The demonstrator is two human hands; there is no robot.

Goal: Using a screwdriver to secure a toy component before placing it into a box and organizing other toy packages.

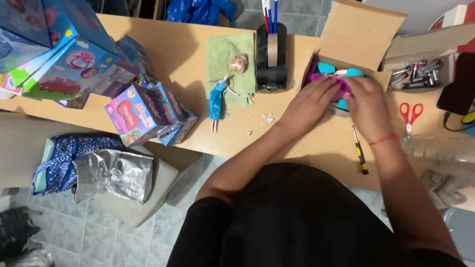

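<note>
Head view: left hand (309,103) and right hand (367,105) each keep a closed grip on the purple toy (341,85).

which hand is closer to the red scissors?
Right. The right hand rests on the purple toy just left of the red scissors; the left hand sits farther left, beyond the right hand.

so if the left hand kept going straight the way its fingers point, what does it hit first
Probably the purple toy the left hand already touches, then the cardboard box wall behind it; depth is hard to judge.
</note>
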